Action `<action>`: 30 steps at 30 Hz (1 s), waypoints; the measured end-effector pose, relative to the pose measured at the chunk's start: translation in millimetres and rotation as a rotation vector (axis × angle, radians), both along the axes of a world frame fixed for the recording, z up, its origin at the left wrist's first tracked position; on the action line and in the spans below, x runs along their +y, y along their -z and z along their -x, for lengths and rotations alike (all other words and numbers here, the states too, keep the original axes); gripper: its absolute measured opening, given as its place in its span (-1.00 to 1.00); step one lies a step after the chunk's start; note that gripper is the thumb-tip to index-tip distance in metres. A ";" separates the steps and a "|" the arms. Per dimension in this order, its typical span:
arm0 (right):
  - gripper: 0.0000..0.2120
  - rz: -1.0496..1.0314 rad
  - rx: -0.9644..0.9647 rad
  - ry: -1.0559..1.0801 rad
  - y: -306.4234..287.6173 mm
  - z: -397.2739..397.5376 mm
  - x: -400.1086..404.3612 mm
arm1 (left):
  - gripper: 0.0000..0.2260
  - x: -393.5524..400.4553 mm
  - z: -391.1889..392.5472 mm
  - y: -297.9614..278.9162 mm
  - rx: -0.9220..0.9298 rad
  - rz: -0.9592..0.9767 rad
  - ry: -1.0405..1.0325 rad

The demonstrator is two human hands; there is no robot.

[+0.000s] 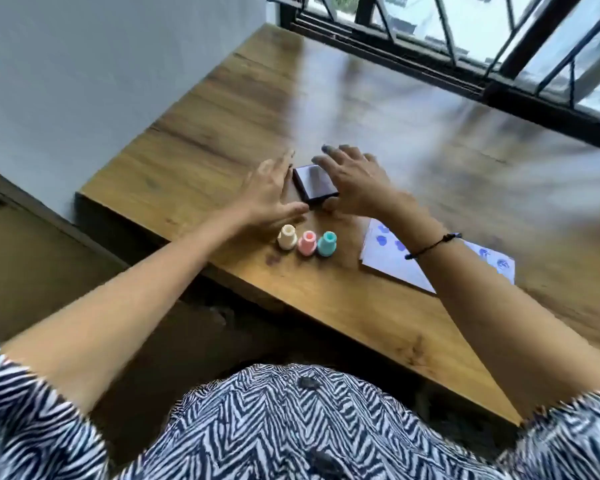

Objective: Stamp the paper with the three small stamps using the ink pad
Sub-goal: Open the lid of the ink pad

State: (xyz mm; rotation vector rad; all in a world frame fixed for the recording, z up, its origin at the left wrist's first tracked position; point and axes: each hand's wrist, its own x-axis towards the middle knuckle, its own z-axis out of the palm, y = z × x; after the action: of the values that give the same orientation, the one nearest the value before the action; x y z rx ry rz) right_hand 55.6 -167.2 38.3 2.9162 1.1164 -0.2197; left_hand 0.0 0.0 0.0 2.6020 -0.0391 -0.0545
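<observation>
Nearest: black-and-white zigzag-patterned shirt (274,420), both bare forearms reaching forward over the brown wooden table (361,323).

White paper sheet (388,258) flat near the table's front edge, under the right forearm; blue stamp marks on it; long axis runs left-near to right-far. Thin black cord bracelet (430,245) on the right wrist.

Left of the paper, three small stamps upright in a row, handles up: cream stamp (287,237), pink stamp (306,243), teal stamp (326,243).

Beyond them, dark rectangular ink pad (315,183), closed, long axis pointing away and slightly left.

Left hand (267,192) open, fingers spread, just beside the pad's left edge. Right hand (354,178) open, hovering at the pad's right side; contact unclear, blurred.

Far: black-framed window (465,46).
</observation>
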 end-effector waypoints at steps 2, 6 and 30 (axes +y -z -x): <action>-0.35 0.103 0.004 -0.097 -8.0 -6.9 3.6 | -0.11 -4.7 -4.7 3.2 -0.030 -0.021 0.016; -0.43 0.141 0.045 -0.202 -17.8 -17.6 7.2 | -0.12 -8.4 -7.5 12.7 -0.103 0.008 -0.033; -0.80 -0.453 0.468 0.206 -30.7 -116.7 21.4 | -0.08 -5.1 -4.4 15.8 -0.194 0.071 -0.013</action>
State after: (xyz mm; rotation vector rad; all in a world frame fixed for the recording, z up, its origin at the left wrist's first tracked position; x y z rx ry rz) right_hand 172.3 -145.8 68.9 3.5049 1.0098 -0.7847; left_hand 4.4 -5.1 -15.8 2.5272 -0.0921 0.2011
